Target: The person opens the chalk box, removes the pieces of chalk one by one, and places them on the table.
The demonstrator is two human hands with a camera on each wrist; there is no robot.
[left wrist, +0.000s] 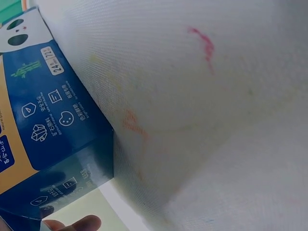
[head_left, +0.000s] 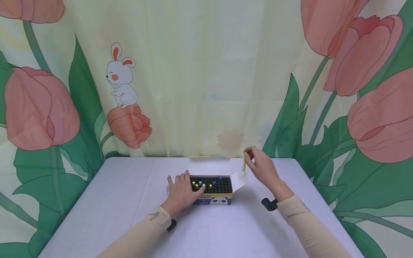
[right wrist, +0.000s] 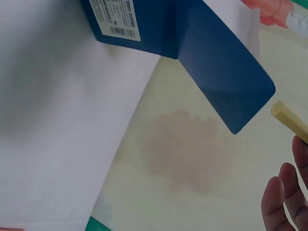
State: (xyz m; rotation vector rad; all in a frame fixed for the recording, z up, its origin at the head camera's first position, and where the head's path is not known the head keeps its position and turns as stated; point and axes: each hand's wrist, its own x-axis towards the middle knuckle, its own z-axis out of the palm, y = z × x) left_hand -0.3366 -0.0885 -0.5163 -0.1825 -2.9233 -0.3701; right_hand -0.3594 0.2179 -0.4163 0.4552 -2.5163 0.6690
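Note:
A blue crayon box (head_left: 213,186) with a panda print lies open at the middle of the table, its black tray holding several coloured crayons. My left hand (head_left: 182,190) rests flat on the box's left end, fingers straight over the tray. The box's blue side (left wrist: 43,125) fills the left wrist view, with a fingertip (left wrist: 77,224) at the bottom. My right hand (head_left: 259,165) is raised to the right of the box and pinches a pale yellow crayon (head_left: 244,162) upright. In the right wrist view the yellow crayon (right wrist: 288,120) shows beside the box's open side flap (right wrist: 226,72).
The white table (head_left: 129,204) has faint crayon marks (left wrist: 204,43) on its cloth. A curtain with tulips and a rabbit (head_left: 120,77) hangs right behind the far edge. Black wrist-camera mounts (head_left: 269,204) sit under both forearms.

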